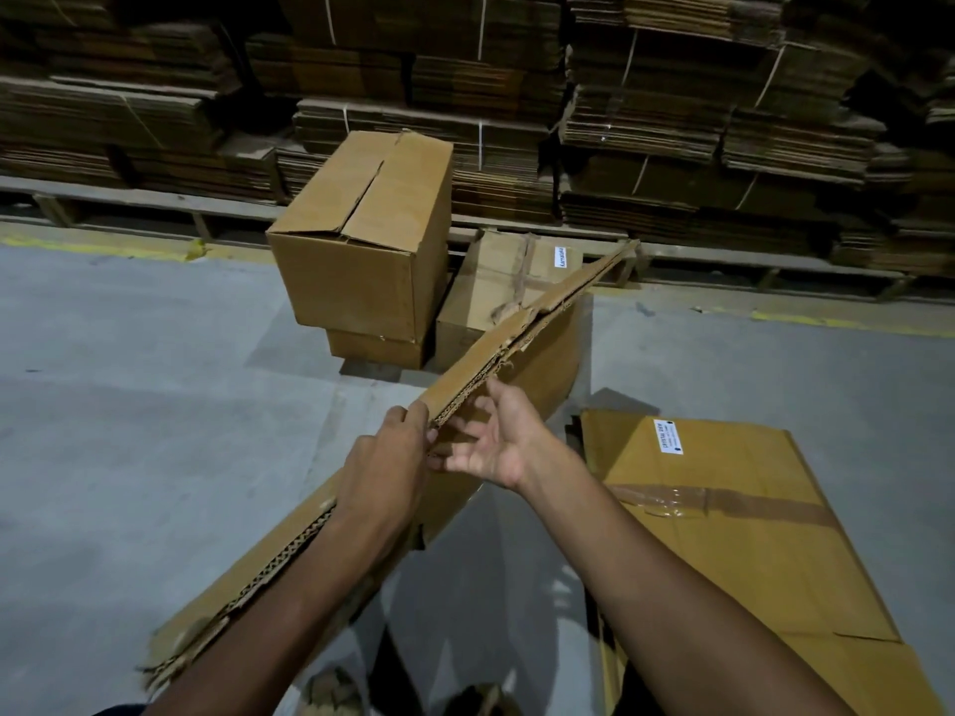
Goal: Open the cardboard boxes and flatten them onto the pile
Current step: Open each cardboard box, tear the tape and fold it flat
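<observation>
The flattened box [517,328] is showing plain tan faces, with a wavy corrugated pattern running along its cut edges. The upright box [362,240] is showing the same light brown. The box [496,286] beside it is wearing brownish crossed tape and a white label [561,256] with dark print. The pile [749,519] is glowing a yellower tan, carrying a glossy brown tape band and a white label [667,436] with black marks. The floor [129,379] is showing grey, edged by a worn yellow line [103,249]. The stacked cardboard [672,121] behind is looking dark brown and striped, tied with pale strings.
</observation>
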A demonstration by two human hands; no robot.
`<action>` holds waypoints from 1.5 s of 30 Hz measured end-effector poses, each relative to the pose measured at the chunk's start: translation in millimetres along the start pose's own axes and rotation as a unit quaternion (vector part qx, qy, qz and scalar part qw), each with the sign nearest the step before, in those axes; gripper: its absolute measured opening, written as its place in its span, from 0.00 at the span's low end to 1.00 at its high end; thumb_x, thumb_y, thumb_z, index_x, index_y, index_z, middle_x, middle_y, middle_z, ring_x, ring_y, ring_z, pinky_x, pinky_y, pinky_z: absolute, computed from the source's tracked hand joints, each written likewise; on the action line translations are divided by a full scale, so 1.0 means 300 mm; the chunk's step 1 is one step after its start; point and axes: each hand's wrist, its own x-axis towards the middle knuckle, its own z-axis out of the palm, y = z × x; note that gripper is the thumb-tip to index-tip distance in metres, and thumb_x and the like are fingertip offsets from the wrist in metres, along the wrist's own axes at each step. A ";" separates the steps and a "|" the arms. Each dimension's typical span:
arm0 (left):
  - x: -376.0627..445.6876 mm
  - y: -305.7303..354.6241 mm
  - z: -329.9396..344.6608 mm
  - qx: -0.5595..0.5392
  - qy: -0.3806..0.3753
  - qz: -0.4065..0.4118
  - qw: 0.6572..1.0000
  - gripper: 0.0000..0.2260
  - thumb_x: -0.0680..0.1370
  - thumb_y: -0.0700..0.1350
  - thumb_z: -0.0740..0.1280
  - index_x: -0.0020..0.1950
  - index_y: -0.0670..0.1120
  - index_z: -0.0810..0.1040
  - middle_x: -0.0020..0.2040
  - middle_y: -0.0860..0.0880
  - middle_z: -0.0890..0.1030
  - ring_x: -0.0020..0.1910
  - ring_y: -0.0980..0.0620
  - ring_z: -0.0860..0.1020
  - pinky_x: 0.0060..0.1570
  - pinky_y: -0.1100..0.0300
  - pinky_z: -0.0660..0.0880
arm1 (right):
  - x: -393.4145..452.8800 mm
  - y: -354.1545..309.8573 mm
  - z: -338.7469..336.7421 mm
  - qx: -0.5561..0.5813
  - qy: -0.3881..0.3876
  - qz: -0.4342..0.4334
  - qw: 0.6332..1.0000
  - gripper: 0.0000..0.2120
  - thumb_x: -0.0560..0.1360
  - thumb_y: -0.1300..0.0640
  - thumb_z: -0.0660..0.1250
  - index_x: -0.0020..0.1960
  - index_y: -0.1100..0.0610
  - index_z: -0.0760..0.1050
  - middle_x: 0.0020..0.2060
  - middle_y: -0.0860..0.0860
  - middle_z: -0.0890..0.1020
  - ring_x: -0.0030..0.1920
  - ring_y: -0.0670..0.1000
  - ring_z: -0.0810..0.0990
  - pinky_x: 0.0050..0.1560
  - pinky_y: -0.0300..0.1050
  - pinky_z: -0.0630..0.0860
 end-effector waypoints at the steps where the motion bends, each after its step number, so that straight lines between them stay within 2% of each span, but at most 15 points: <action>1: 0.001 0.005 -0.002 0.001 -0.001 0.002 1.000 0.06 0.84 0.50 0.58 0.57 0.48 0.67 0.52 0.46 0.76 0.43 0.42 0.79 0.38 0.49 0.75 | -0.007 0.002 -0.001 0.007 -0.005 0.000 1.000 0.25 0.83 0.39 0.56 0.69 0.57 0.71 0.60 0.62 0.79 0.45 0.64 0.82 0.53 0.69 0.75; 5: 0.015 0.002 -0.020 -0.017 -0.004 -0.012 1.000 0.14 0.81 0.60 0.60 0.52 0.49 0.68 0.47 0.49 0.76 0.41 0.48 0.77 0.38 0.54 0.74 | -0.041 0.002 0.009 0.044 -0.018 -0.003 0.999 0.26 0.83 0.38 0.54 0.65 0.59 0.72 0.65 0.64 0.77 0.37 0.61 0.83 0.38 0.53 0.80; 7: 0.025 -0.004 -0.026 -0.031 -0.012 -0.024 0.999 0.21 0.77 0.66 0.63 0.54 0.49 0.70 0.47 0.50 0.79 0.43 0.48 0.78 0.40 0.53 0.77 | -0.045 0.004 0.015 0.046 -0.014 -0.002 0.999 0.28 0.83 0.37 0.53 0.67 0.59 0.72 0.66 0.65 0.77 0.48 0.64 0.82 0.32 0.47 0.80; 10: 0.043 -0.014 -0.030 -0.026 -0.024 -0.053 0.998 0.31 0.72 0.69 0.67 0.64 0.49 0.72 0.52 0.48 0.82 0.50 0.44 0.81 0.44 0.52 0.78 | -0.034 0.015 0.017 0.011 -0.010 -0.004 1.000 0.32 0.82 0.33 0.49 0.67 0.57 0.71 0.66 0.63 0.77 0.54 0.63 0.82 0.42 0.52 0.80; 13: 0.061 -0.018 -0.024 -0.017 -0.032 -0.079 0.996 0.16 0.77 0.61 0.69 0.53 0.49 0.78 0.45 0.49 0.82 0.43 0.47 0.80 0.40 0.55 0.77 | -0.017 0.024 0.014 -0.046 0.008 -0.001 0.999 0.34 0.81 0.30 0.46 0.71 0.52 0.71 0.67 0.58 0.77 0.39 0.55 0.82 0.52 0.57 0.75; 17: 0.067 -0.021 0.001 -0.018 -0.039 -0.088 0.995 0.09 0.81 0.50 0.66 0.46 0.48 0.80 0.36 0.51 0.78 0.34 0.53 0.75 0.32 0.58 0.72 | -0.011 0.013 0.001 -0.133 0.051 0.007 0.990 0.31 0.83 0.33 0.47 0.71 0.52 0.73 0.70 0.58 0.73 0.66 0.64 0.76 0.61 0.61 0.73; 19: 0.058 -0.017 0.008 -0.009 -0.038 -0.071 0.997 0.09 0.81 0.51 0.65 0.44 0.49 0.79 0.35 0.52 0.76 0.33 0.53 0.74 0.32 0.58 0.69 | -0.027 -0.013 -0.005 -0.229 0.091 -0.017 0.969 0.23 0.84 0.40 0.54 0.67 0.53 0.77 0.68 0.57 0.76 0.67 0.63 0.74 0.62 0.60 0.75; 21: 0.049 -0.014 0.010 0.003 -0.031 -0.048 0.998 0.10 0.82 0.52 0.64 0.42 0.49 0.78 0.35 0.53 0.74 0.32 0.54 0.72 0.32 0.57 0.67 | -0.012 -0.055 -0.034 -0.354 0.162 -0.119 0.913 0.12 0.83 0.52 0.62 0.61 0.53 0.81 0.63 0.54 0.79 0.54 0.56 0.78 0.52 0.51 0.80; 23: 0.047 -0.020 0.006 0.009 -0.024 -0.018 1.000 0.11 0.82 0.52 0.63 0.42 0.49 0.78 0.37 0.52 0.76 0.35 0.52 0.74 0.34 0.55 0.71 | 0.012 -0.101 -0.092 -0.480 0.237 -0.242 0.809 0.10 0.81 0.57 0.67 0.61 0.49 0.79 0.63 0.53 0.77 0.49 0.53 0.78 0.46 0.46 0.79; 27: 0.057 -0.066 -0.023 0.010 -0.042 0.043 0.998 0.10 0.81 0.52 0.64 0.44 0.50 0.80 0.41 0.50 0.80 0.39 0.51 0.77 0.40 0.55 0.77 | 0.024 -0.145 -0.205 -0.681 0.312 -0.372 0.548 0.42 0.70 0.60 0.79 0.75 0.42 0.60 0.73 0.53 0.60 0.71 0.60 0.64 0.64 0.57 0.71; 29: 0.061 -0.090 -0.039 0.012 -0.059 0.082 0.995 0.09 0.81 0.53 0.65 0.46 0.51 0.81 0.43 0.52 0.81 0.39 0.53 0.77 0.39 0.59 0.77 | 0.028 -0.157 -0.227 -0.727 0.314 -0.378 0.479 0.49 0.66 0.58 0.82 0.77 0.40 0.57 0.77 0.53 0.53 0.76 0.62 0.55 0.70 0.63 0.64; 34: 0.046 -0.109 -0.086 0.059 -0.047 0.163 0.984 0.08 0.82 0.53 0.62 0.46 0.53 0.77 0.44 0.54 0.80 0.38 0.57 0.73 0.31 0.67 0.58 | 0.074 -0.208 -0.268 -0.779 0.269 -0.381 0.419 0.36 0.66 0.55 0.82 0.69 0.43 0.72 0.79 0.53 0.57 0.80 0.63 0.46 0.73 0.69 0.55; 37: 0.022 -0.116 -0.089 0.081 -0.023 0.170 0.982 0.08 0.82 0.52 0.61 0.48 0.52 0.78 0.46 0.54 0.81 0.40 0.54 0.76 0.31 0.66 0.58 | 0.065 -0.212 -0.260 -0.795 0.258 -0.383 0.394 0.23 0.68 0.56 0.79 0.62 0.49 0.77 0.68 0.52 0.74 0.76 0.59 0.60 0.71 0.65 0.58; 40: 0.005 -0.134 -0.090 0.075 -0.017 0.153 0.985 0.08 0.81 0.51 0.62 0.46 0.52 0.78 0.45 0.53 0.81 0.39 0.52 0.77 0.33 0.62 0.66 | 0.034 -0.203 -0.236 -0.804 0.269 -0.401 0.347 0.13 0.70 0.61 0.74 0.52 0.50 0.79 0.50 0.48 0.79 0.61 0.55 0.74 0.66 0.60 0.59; 45: -0.029 -0.159 -0.164 0.088 0.063 0.124 0.986 0.05 0.78 0.48 0.66 0.45 0.50 0.81 0.42 0.51 0.82 0.35 0.45 0.79 0.30 0.59 0.64 | -0.039 -0.202 -0.185 -0.772 0.245 -0.472 0.348 0.08 0.69 0.58 0.76 0.45 0.50 0.79 0.43 0.46 0.79 0.51 0.52 0.75 0.62 0.54 0.60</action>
